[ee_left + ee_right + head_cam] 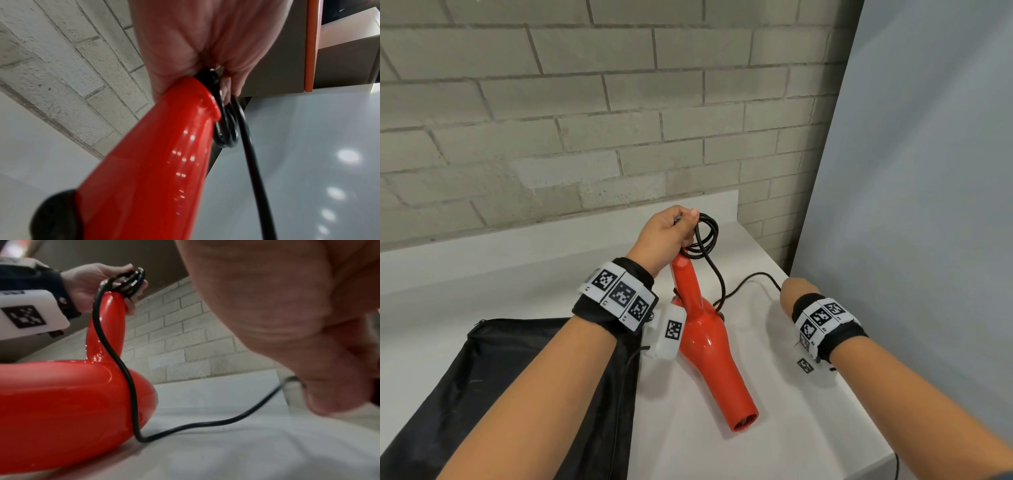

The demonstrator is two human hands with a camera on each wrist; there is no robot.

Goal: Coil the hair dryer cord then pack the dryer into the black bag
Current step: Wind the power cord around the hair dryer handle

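Note:
A red hair dryer (709, 346) lies on the white counter (791, 428), handle pointing up, nozzle toward me. My left hand (671, 233) grips several loops of the black cord (707, 233) at the top of the handle (174, 129); the loops (129, 282) show in the right wrist view too. The loose cord (185, 425) runs down past the dryer body (61, 402), across the counter and up to my right hand (792, 294), whose fingers curl round it near the counter's right edge. A black bag (517, 377) lies flat at the left, under my left forearm.
A brick wall (585, 120) stands behind the counter. A grey panel (928, 205) rises at the right, close to my right hand. The counter's right edge (873, 421) drops off beside my right forearm.

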